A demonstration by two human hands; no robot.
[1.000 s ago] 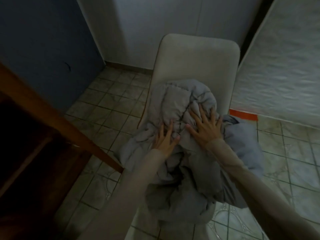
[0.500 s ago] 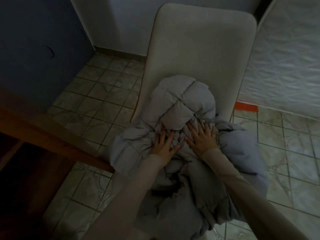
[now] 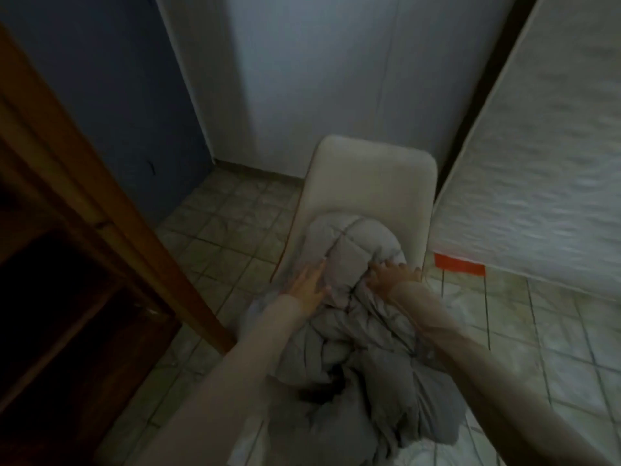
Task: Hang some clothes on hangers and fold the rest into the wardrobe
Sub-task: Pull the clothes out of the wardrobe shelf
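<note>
Grey quilted puffer jacket (image 3: 356, 317) is bunched in a heap on the seat of the cream upholstered chair (image 3: 373, 183). Its rounded top end leans against the chair back, and the lower part spills over the front edge of the seat toward me.

My left hand (image 3: 307, 285) lies flat on the left flank of the jacket's rounded top, fingers straight and together, pressing on the fabric, nothing gripped.

My right hand (image 3: 391, 275) is on the right side of that same bulge. Fingers look bent into the padding as if gathering a fold, but the view is blurred, so I cannot tell for sure whether it grips or just presses.

Both forearms are in pale beige sleeves (image 3: 242, 358), reaching in from the bottom of the view.

Surroundings: a brown wooden wardrobe frame (image 3: 100, 210) on the left with a dark interior. White quilted mattress (image 3: 544, 183) stands on edge to the right of the chair, with an orange tag (image 3: 458, 266) at its lower corner. Pale tiled floor (image 3: 232, 230), blue-grey wall (image 3: 111, 85) behind.
</note>
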